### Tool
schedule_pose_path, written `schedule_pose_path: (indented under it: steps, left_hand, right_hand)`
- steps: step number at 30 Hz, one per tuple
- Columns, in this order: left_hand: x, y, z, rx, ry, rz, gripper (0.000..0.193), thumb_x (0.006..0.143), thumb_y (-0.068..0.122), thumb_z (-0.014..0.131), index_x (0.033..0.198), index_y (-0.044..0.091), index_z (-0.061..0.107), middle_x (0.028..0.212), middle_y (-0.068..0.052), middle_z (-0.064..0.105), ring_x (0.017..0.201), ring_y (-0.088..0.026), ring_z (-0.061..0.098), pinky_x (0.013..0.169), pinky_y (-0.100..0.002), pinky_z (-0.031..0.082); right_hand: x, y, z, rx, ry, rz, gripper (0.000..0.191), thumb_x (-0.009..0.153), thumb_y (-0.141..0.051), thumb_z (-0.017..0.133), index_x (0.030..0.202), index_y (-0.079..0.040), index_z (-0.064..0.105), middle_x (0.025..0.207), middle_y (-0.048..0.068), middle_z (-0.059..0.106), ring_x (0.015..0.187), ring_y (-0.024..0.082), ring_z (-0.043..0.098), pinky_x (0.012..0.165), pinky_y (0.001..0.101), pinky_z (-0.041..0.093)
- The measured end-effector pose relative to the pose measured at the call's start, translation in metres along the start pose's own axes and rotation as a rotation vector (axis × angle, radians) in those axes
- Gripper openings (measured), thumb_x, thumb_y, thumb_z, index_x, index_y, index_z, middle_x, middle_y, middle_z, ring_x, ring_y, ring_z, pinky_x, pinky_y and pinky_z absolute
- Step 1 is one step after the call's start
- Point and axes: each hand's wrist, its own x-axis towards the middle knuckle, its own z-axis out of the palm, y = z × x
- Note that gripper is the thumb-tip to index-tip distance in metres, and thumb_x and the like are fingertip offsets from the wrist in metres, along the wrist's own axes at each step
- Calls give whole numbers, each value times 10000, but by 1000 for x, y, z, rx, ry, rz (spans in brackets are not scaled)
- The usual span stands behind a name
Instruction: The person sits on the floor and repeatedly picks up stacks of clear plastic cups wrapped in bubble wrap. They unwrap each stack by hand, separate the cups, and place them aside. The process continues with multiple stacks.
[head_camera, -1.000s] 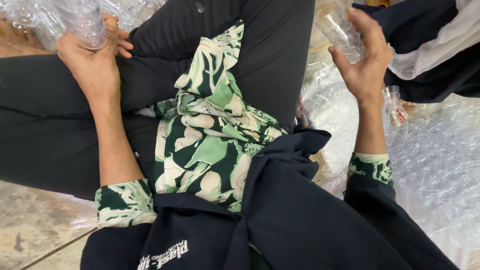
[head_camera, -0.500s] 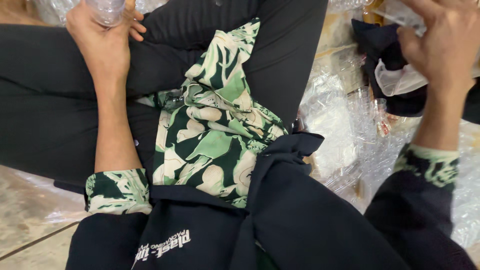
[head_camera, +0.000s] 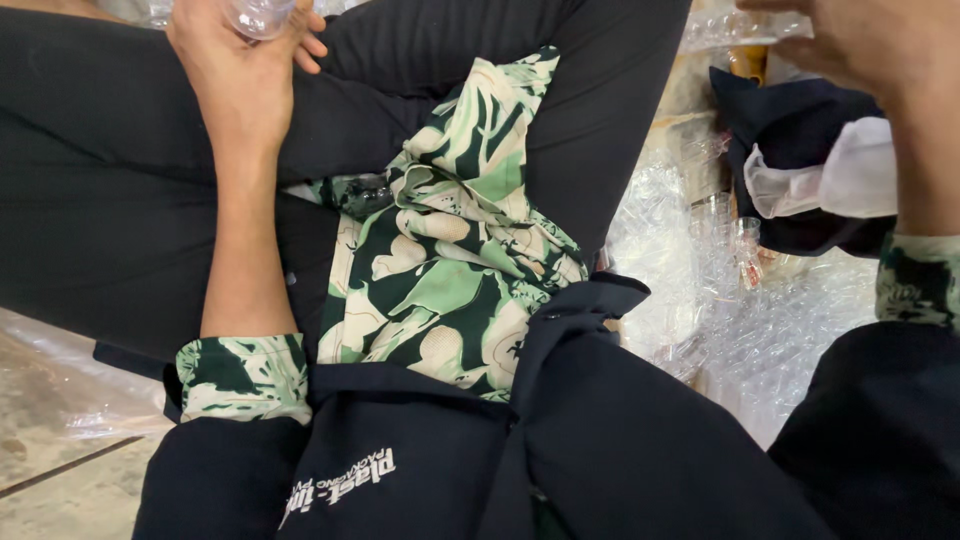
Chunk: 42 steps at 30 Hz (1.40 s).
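My left hand (head_camera: 235, 70) grips a clear plastic bottle (head_camera: 258, 15) at the top edge of the view, above my black-trousered lap (head_camera: 90, 190). My right hand (head_camera: 880, 50) is raised at the upper right, mostly cut off by the frame; what it holds is hidden. A green and cream leaf-print shirt (head_camera: 450, 250) hangs over my lap, under a dark jacket (head_camera: 560, 440).
Clear plastic bags of transparent plastic items (head_camera: 740, 320) lie to the right of my leg. A dark cloth with a white piece (head_camera: 810, 180) rests above them. Tiled floor (head_camera: 60, 440) shows at the lower left.
The view has tilted down and closer. My right hand rose toward the upper right corner, and the clear item it held went out of sight. My left hand kept its bottle.
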Motion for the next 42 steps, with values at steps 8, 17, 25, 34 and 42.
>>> schedule_pose_path:
  steps: [8, 17, 25, 34, 42]
  left_hand:
    - [1, 1, 0, -40, 3, -27, 90, 1025, -167, 618, 1029, -132, 700, 951, -175, 741, 793, -212, 748, 668, -294, 618]
    - [1, -23, -3, -92, 172, -173, 103, 999, -65, 654, 929, -60, 730, 874, -128, 785, 724, -162, 770, 609, -267, 620]
    - [2, -12, -5, -24, 283, -198, 206, 996, 138, 766, 894, -40, 754, 764, -84, 767, 619, -120, 738, 523, -249, 575]
    - [13, -10, -6, -116, 241, -307, 268, 952, 232, 773, 964, -32, 731, 757, -77, 763, 599, -118, 750, 497, -257, 604]
    - [13, -4, 0, -338, 166, -384, 375, 943, 281, 762, 1190, 3, 711, 980, -79, 768, 809, -146, 785, 668, -288, 690]
  right_hand:
    - [8, 20, 13, 125, -97, 270, 286, 984, -288, 733, 1163, -65, 738, 932, 155, 724, 749, 299, 682, 683, 408, 529]
    - [57, -62, -41, 434, 417, 130, 208, 1050, -196, 664, 1111, -1, 697, 991, 181, 711, 869, 326, 676, 777, 421, 505]
    - [176, -198, -79, 591, 511, -66, 224, 940, -208, 791, 1026, -25, 697, 1012, 191, 701, 992, 407, 613, 891, 495, 480]
    - [233, -213, -71, 754, 494, -54, 377, 891, -44, 824, 1248, -98, 716, 1110, 125, 721, 1033, 314, 651, 896, 431, 533]
    - [207, -253, -97, 2062, 561, -55, 147, 1045, -6, 711, 1146, -27, 607, 1122, 47, 643, 1008, 127, 673, 882, 338, 673]
